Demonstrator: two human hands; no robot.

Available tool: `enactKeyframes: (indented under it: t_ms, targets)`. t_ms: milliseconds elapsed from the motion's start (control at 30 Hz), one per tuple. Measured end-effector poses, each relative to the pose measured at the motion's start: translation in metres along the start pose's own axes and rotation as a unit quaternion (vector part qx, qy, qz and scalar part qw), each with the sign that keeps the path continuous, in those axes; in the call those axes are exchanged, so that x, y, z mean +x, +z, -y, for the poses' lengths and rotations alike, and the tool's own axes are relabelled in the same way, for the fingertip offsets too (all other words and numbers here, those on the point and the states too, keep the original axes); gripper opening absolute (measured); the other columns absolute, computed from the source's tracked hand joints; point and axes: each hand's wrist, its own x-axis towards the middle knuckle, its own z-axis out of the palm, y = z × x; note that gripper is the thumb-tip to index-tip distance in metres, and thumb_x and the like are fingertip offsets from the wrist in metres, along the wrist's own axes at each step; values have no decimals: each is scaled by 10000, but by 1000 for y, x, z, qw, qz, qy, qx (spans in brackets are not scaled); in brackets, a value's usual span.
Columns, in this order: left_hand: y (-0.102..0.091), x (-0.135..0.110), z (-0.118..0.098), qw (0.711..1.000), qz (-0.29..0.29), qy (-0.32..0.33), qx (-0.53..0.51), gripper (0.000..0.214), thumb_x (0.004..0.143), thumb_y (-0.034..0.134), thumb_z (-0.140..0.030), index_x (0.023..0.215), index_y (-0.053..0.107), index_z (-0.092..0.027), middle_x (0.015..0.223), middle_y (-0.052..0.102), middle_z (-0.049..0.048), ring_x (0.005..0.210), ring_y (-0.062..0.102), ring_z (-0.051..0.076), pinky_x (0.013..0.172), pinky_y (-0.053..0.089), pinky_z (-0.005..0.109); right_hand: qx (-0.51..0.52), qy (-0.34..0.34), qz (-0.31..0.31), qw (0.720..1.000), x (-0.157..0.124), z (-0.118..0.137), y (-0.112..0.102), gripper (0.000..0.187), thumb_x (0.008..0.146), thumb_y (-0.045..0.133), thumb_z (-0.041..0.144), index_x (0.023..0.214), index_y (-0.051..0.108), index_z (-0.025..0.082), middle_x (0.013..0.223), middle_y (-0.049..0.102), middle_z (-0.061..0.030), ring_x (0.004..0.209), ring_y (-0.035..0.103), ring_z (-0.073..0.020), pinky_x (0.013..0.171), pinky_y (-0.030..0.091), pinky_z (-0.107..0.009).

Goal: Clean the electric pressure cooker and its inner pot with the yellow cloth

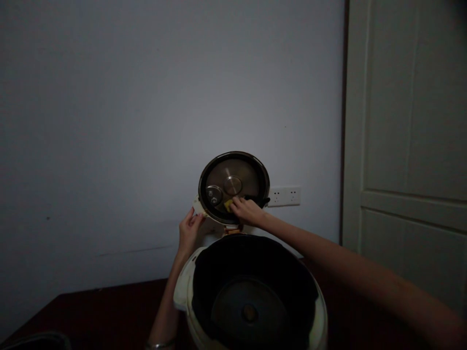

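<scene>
Dark table point(113, 306) holds the cooker point(255, 287) — pale wall point(120, 126) behind.

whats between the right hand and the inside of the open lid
In the head view, a small yellow piece, perhaps cloth or sponge, lies between the right hand and the inside of the lid.

Over the head feed, I hold my left hand point(188, 232) raised in a pinch; my right arm point(328, 250) stretches in from the near right, right hand point(248, 212) curled.
</scene>
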Motion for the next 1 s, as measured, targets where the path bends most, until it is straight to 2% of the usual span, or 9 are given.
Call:
enactKeyframes:
  t_ms: [133, 300, 400, 533, 600, 700, 833, 900, 1000]
  targets:
    - [0, 0, 0, 1000, 0, 1, -2, 662, 692, 709, -369, 1275, 527, -114, 989, 715, 95, 856, 675, 188, 862, 499, 326, 35, -15, -20, 999, 13, 20, -5, 265, 869, 407, 147, 1100, 536, 133, 1076, 552, -147, 878, 590, -226, 622, 500, -297]
    - [1, 0, -1, 1000, 3, -4, -1, 698, 687, 715, -377, 1293, 507, -102, 986, 715, 107, 854, 675, 192, 862, 498, 334, 97, 2, -39, 994, 23, 27, -13, 278, 909, 373, 186, 1122, 551, 162, 1076, 558, -127, 918, 578, -209, 665, 499, -292]
    - [0, 0, -2, 1000, 8, -5, -9, 704, 683, 720, -378, 1296, 505, -108, 976, 717, 103, 854, 675, 190, 851, 501, 322, 100, -3, -44, 994, 17, 23, -12, 287, 924, 374, 211, 1145, 557, 204, 1116, 552, -111, 974, 547, -209, 651, 493, -271]
    - [-1, 1, 0, 1000, -4, -14, -14, 721, 671, 730, -380, 1293, 505, -93, 937, 723, 102, 834, 676, 196, 845, 504, 334, 62, -21, -26, 998, 3, 3, -11, 238, 891, 426, 177, 1031, 614, 214, 1129, 547, -106, 983, 528, -230, 616, 487, -274]
    - [-2, 2, 1, 1000, -13, -19, -14, 732, 665, 735, -376, 1296, 501, -88, 921, 725, 99, 820, 677, 199, 846, 504, 349, 47, 17, -19, 999, -1, -11, -12, 240, 880, 431, 160, 1035, 608, 206, 1148, 535, -118, 973, 533, -240, 617, 486, -287]
    - [-2, 3, 2, 999, -19, -19, -22, 738, 658, 740, -365, 1296, 501, -83, 933, 722, 108, 827, 678, 199, 856, 501, 351, 41, 128, -25, 991, 2, -34, -17, 263, 905, 390, 180, 1105, 560, 182, 1155, 514, -142, 936, 561, -238, 625, 483, -296]
    - [-2, 2, 1, 999, -15, -16, -28, 744, 656, 740, -379, 1299, 501, -91, 930, 724, 104, 825, 681, 195, 846, 506, 338, 37, 254, -86, 963, 21, -57, -35, 283, 927, 357, 215, 1149, 509, 129, 1131, 510, -160, 899, 585, -229, 634, 474, -288]
    - [-2, 2, 0, 1000, -8, -13, -26, 743, 652, 741, -391, 1295, 507, -102, 935, 725, 97, 827, 680, 195, 831, 511, 330, 33, 260, -119, 958, 34, -61, -46, 298, 935, 330, 214, 1161, 504, 126, 1139, 512, -161, 909, 578, -226, 633, 469, -279]
    - [-3, 1, -1, 1000, -2, -10, -20, 758, 647, 744, -401, 1300, 503, -101, 952, 722, 106, 832, 679, 200, 813, 515, 319, 26, 194, -142, 970, 52, -53, -58, 321, 941, 293, 172, 1180, 505, 145, 1171, 518, -156, 956, 546, -221, 623, 459, -260]
